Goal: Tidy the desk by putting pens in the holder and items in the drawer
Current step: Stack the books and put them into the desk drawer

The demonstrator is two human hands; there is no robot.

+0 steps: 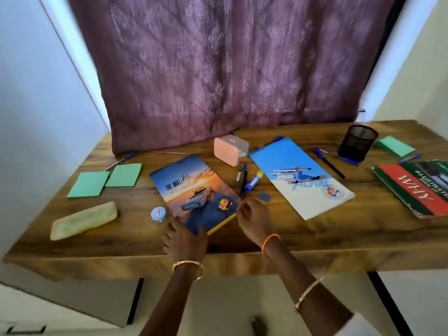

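The notebook with the sunset car cover reads "THE QUIET" in capitals, followed by a script word too blurred to make out; the blue and white notebook bears two striped words, the lower apparently "ALPINE", the upper unclear; the red, green and black book at the right edge shows "WHY" in large white letters, upside down; its smaller white print is illegible.

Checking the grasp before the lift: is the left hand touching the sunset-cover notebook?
Touching. The head view shows the left hand with its fingers lying on the near corner of the sunset-cover notebook.
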